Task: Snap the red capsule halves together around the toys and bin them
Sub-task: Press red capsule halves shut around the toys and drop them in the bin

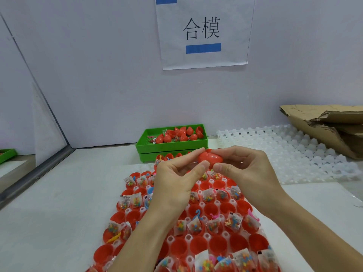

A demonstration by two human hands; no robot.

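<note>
I see both hands raised together over the tray of red halves (pixel 204 228), left hand (pixel 176 181) and right hand (pixel 243 169) pinching one red capsule (pixel 210 159) between fingertips.

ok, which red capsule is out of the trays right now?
The red capsule pinched between left hand and right hand; the rest sit in trays.

A white surface (pixel 59 209) carries everything, running back to a pale wall. In the middle lies a clear tray (pixel 227 208) of sockets holding red capsule halves (pixel 211 210), many with small candy packets (pixel 196 226) and little toys. Behind it, against the wall, sit stacked green bins (pixel 155 148) holding red capsules. To the right lie empty clear trays (pixel 294 154), with torn cardboard (pixel 322 122) at their far edge.
</note>
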